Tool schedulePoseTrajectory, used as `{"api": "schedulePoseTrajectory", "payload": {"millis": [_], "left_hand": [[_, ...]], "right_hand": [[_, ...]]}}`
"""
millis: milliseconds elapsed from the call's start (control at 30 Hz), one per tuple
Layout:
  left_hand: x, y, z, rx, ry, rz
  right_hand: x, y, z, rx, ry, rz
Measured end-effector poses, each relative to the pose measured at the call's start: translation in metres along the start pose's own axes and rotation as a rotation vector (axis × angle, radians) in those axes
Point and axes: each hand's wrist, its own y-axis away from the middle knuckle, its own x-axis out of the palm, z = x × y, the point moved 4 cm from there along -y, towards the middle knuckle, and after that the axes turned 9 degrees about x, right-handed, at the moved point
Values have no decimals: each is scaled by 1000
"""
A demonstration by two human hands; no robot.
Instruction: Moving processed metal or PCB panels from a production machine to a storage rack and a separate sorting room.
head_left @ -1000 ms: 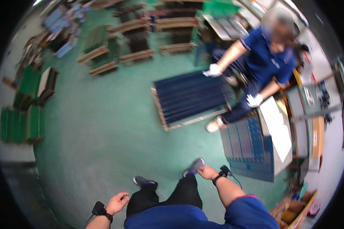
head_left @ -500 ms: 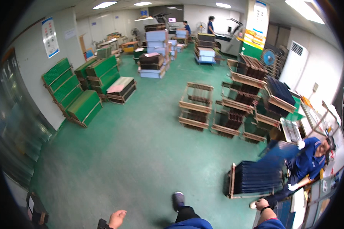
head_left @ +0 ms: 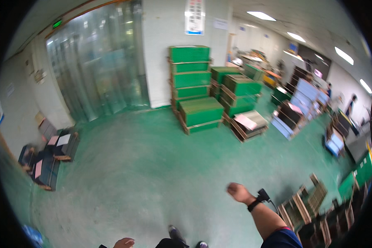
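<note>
My right hand (head_left: 238, 192) is held out in front of me over the green floor, its fingers curled in and blurred by motion. Nothing shows in it. A black band with a small black device (head_left: 258, 199) circles that wrist. At the lower edge, my left hand (head_left: 125, 243) is partly cut off; its fingers are loosely bent, and no object shows in them. Neither hand touches anything. Nearest to my right hand is a wooden rack (head_left: 295, 210) at the lower right.
Green stacks (head_left: 200, 113) in wooden frames stand by the wall, beside a clear strip curtain (head_left: 99, 66). Dark stacks with papers (head_left: 45, 169) sit at the left. Blue-grey stacks (head_left: 306, 97) stand farther right, with a person (head_left: 351, 105) beyond. Green floor (head_left: 144, 165) stretches between.
My view has swung left, bringing the strip curtain and left-hand stacks into sight. The co-worker at the right has left the view. My right arm now reaches farther up and forward.
</note>
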Motion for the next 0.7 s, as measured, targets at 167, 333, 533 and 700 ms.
{"api": "schedulePoseTrajectory", "payload": {"millis": [167, 333, 533, 700], "left_hand": [[-40, -108, -240, 416, 475, 317], [-108, -244, -373, 720, 452, 443], [-226, -393, -469, 877, 249, 576], [-328, -549, -504, 813, 137, 609]], "right_hand": [[89, -131, 322, -738, -243, 630], [110, -231, 431, -1054, -354, 600], [110, -420, 447, -634, -302, 777], [144, -615, 493, -1018, -222, 682]]}}
